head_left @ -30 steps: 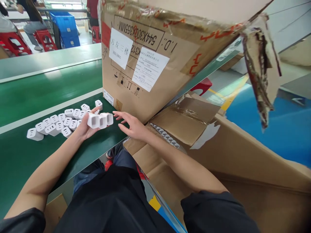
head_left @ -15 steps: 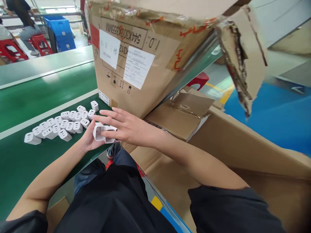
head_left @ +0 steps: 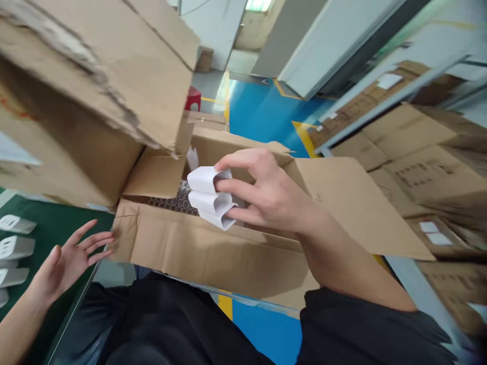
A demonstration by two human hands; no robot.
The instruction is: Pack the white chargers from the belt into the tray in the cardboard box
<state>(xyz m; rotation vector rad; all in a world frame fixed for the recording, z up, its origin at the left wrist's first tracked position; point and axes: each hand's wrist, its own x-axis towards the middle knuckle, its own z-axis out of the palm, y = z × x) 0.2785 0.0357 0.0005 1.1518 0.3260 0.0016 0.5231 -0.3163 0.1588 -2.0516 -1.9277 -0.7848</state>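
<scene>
Three white casings (head_left: pixel 207 195) above the carton (head_left: pixel 213 258), held by their hollow ends in the right grip (head_left: pixel 272 195); left grip (head_left: pixel 68 263) empty and spread near slotted blocks (head_left: pixel 17 247) on the bench (head_left: pixel 57 223). Keep all three evenly pressed together, clear of the side flap (head_left: pixel 154 175).

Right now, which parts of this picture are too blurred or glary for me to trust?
Head view, right side: the shelf boxes smear; head view, upper left: the cardboard flap looks soft; head view, top: the window is washed out and a pale sheen lies on the blue floor; head view, centre: the white shells in the right hand read fairly clearly.
</scene>
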